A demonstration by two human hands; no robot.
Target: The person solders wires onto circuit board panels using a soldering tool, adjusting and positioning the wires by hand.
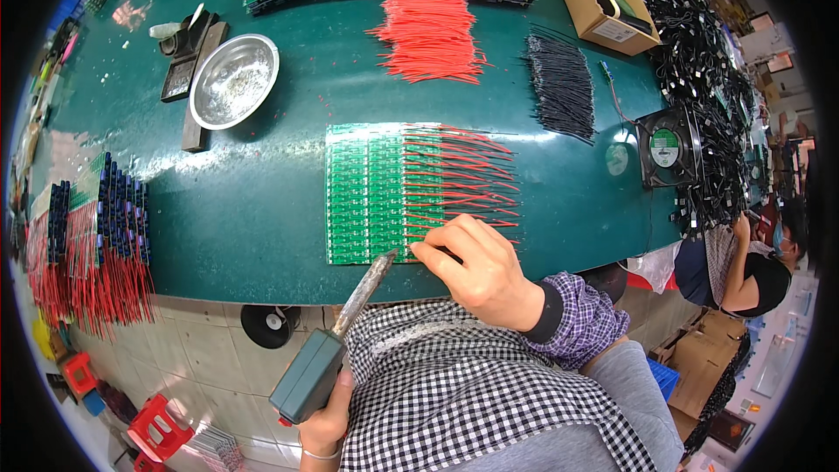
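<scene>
I take the green circuit-board panel [367, 197] as my landmark; it lies flat on the green table [245, 218], straight ahead of the wearer. Along its right-hand columns runs a row of red wires [463, 177], their inner ends on the panel and their loose ends reaching past its right edge. My left hand [325, 415] is wrapped around the handle of a soldering iron [306, 376], below and to the left of the panel, with the barrel slanting up so that its tip sits at the near edge; from up here I can't tell whether the tip touches a pad. My right hand [481, 267] is at the panel's near right corner, thumb and forefinger drawn together in a pinch close to that tip, though I can't make out whether a wire is between them. I judge the step in hand to be soldering a red wire at the near end of the row, with the wires up to the far edge already laid in place. To my mind, the next move calls for a steady right pinch while the tip heats the joint, then a clean lift of the iron without dragging the neighbouring wires. Beyond the panel's far edge lies a loose red wire bundle [428, 35], a black wire bundle [561, 86] sits beyond its far right corner, and a metal bowl [266, 79] stands beyond its far left corner.
</scene>
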